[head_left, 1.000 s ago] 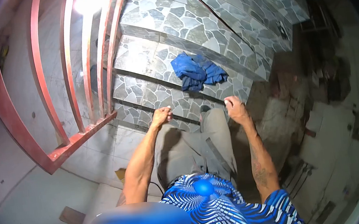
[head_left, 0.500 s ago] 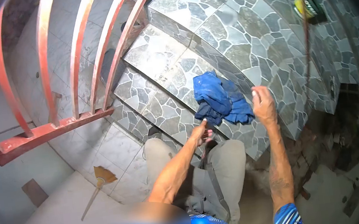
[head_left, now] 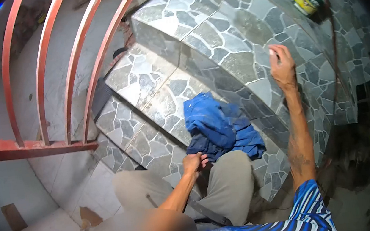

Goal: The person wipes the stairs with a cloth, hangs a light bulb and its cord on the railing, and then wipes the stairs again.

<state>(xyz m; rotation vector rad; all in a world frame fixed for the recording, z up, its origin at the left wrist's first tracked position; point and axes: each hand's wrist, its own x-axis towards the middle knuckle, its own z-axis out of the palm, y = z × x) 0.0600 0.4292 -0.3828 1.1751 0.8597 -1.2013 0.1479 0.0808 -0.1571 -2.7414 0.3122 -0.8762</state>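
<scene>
A crumpled blue cloth garment [head_left: 216, 123] with a darker navy part lies heaped on a stone-patterned step, in front of my knees. At its lower left edge is my left hand [head_left: 194, 162], fingers curled closed; whether they grip the dark fabric or something small is hidden. Over the higher step, up and right of the garment, my right hand [head_left: 283, 67] is raised with fingers loosely bent and apart. Nothing shows in it.
Red metal railing bars [head_left: 43, 73] curve along the left. A yellow and green tub [head_left: 307, 1] stands on an upper step at right, near a thin brown cable [head_left: 333, 37]. A broom [head_left: 85, 224] lies at lower left. Dark rubble [head_left: 351, 150] is at right.
My right hand has moved up and away from the garment, toward the higher step. My left hand stays by the garment's lower edge, its fingers more curled. The view has shifted.
</scene>
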